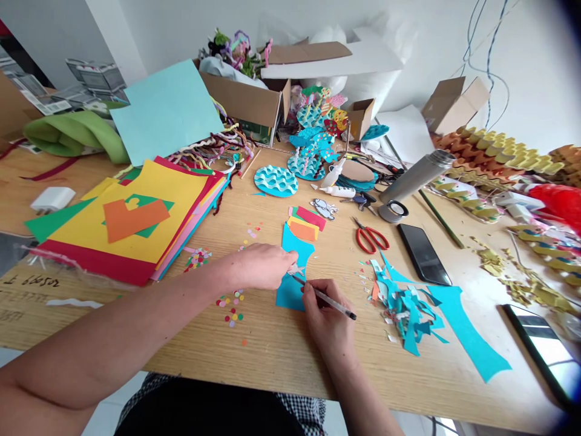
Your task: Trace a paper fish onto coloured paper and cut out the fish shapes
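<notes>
Right hand pinching a slim clear-barrelled pen, tip down at the blue paper: smooth, matte, curved-in side edge, lying flat on the wood-grain table in front of the torso. Left hand has fingertips bunched at a small pale piece on that sheet; can't tell pinch vs press. Flat rectangular orange offcut at its far end. Curly blue scraps and red-handled scissors to the right; round confetti dots left.

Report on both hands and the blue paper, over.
Right hand gripping pen, tip at blue paper. Left hand over it, at small pale piece. Orange piece by paper's far end, clear of pen.
</notes>
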The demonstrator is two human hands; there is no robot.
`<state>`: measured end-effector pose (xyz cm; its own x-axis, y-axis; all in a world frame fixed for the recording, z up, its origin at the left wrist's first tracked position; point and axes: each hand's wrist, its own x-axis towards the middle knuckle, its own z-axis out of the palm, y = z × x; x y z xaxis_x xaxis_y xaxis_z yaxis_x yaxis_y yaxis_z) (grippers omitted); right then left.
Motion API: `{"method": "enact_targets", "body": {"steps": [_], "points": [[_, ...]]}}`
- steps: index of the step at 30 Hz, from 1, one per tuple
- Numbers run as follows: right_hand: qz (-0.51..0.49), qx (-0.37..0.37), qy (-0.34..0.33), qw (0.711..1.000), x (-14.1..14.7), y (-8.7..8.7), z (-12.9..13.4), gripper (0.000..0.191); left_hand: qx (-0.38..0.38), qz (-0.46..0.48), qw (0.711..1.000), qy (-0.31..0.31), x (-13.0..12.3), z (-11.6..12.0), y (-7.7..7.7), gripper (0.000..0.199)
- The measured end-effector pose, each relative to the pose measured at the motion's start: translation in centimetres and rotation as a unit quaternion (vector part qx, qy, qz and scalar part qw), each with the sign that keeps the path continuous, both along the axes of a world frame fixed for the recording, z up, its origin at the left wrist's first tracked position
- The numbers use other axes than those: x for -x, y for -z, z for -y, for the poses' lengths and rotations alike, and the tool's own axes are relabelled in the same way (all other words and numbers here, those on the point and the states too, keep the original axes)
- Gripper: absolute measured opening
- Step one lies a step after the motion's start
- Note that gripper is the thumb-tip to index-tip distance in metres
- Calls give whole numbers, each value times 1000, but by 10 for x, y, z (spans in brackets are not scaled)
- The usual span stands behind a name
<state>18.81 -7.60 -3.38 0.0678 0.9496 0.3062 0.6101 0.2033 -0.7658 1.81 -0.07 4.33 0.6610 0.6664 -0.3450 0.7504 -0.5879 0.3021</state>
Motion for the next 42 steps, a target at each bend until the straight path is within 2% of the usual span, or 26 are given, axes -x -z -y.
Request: {"method": "enact_targets", "body": {"steps": [13,24,42], "points": [[2,17,4,1000,-1,2,-1,14,-26,9,1000,4,2,2,5,28],[6,3,17,1000,-1,0,0,15,-36,14,999,2,1,6,6,19],[-7,8,28,1000,-2,2,-1,16,-30,16,999,-4,0,6,4,23]]}}
